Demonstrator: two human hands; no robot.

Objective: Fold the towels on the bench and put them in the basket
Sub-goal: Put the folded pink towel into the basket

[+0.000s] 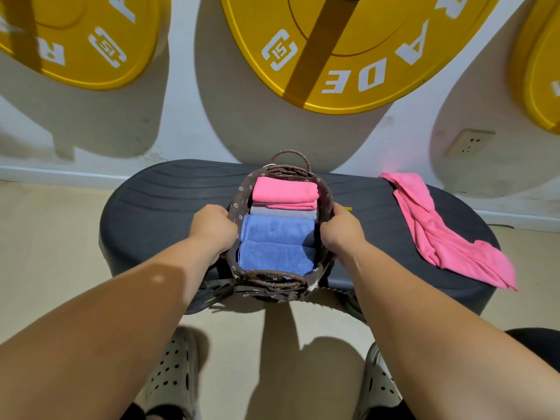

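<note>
Left grip [213, 227]: fingers curled round the basket's [239, 192] left wall, holding it. Basket sits mid-worktop [166, 195], long axis running away from the person, handle at each end.

Inside, far end to near end: folded pink towel [285, 190], folded grey towel [281, 212], two folded blue towels [274, 244]. Packed side by side, looks close to full.

Right grip [341, 228]: wrapped on the basket's right wall, same hold. So both grips are clamped on the basket and neither is free.

One loose pink towel [439, 234] is left, right of the basket and well apart from it, unfolded and rumpled. Its long axis is diagonal: far end level with the basket's far handle, near end further right, past the basket's near end, at the worktop edge.

My read: that's the last towel to fold. It lies to the right, so the right grip is nearer and would have to let go of the basket first. A slot looks tight, likely on top of the stack.
</note>
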